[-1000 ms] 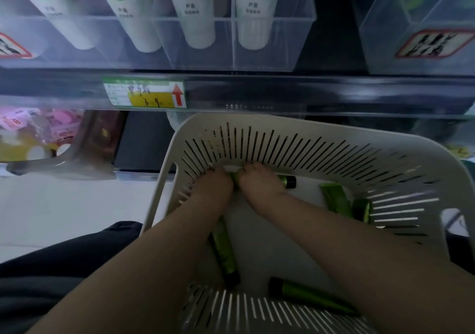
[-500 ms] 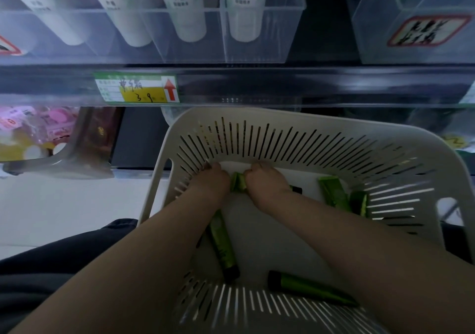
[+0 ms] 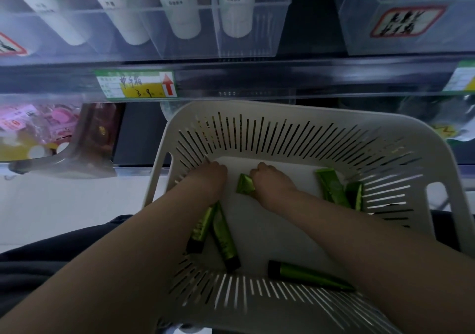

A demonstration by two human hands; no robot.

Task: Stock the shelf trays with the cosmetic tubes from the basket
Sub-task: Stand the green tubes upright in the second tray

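White slotted basket (image 3: 282,117) holds six green tubes (image 3: 305,276): two at 3 o'clock, one at 6, two at 8, centre tube (image 3: 245,185) gripped. Clear shelf trays (image 3: 267,35) at 12.

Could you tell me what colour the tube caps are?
Black; the cap shows best in the head view.

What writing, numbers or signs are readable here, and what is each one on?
"3 9": handwritten on the yellow part of the shelf price tag, beside a red up arrow.
Handwritten characters above that number: too blurred to read.
White tubes: small print, unreadable.
Red-bordered label on the right tray: black characters, blurred.
Green tubes: print too small.
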